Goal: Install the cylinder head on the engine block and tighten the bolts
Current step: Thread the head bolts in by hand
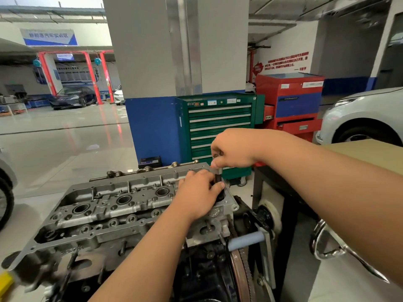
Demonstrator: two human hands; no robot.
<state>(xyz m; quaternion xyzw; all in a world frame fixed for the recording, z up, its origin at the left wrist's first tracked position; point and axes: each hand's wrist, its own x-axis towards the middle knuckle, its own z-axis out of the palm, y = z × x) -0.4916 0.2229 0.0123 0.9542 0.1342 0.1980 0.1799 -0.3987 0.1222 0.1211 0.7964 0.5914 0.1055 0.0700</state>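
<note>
A grey aluminium cylinder head [113, 205] lies on the dark engine block [196, 277], which is carried on a stand. At the head's right end an upright dark socket tool [218, 178] stands in a bolt well. My left hand [199, 192] curls around the tool's lower part, close to the head's surface. My right hand [233, 151] grips the tool's metal top just above, fingers wrapped round it. The bolt under the tool is hidden by my left hand.
A green tool cabinet [218, 127] and a red one [292, 99] stand behind, beside a blue and grey pillar [152, 83]. A white car [366, 118] is at the right. The stand's crank handle [246, 239] and a belt wheel [242, 275] sit right of the block.
</note>
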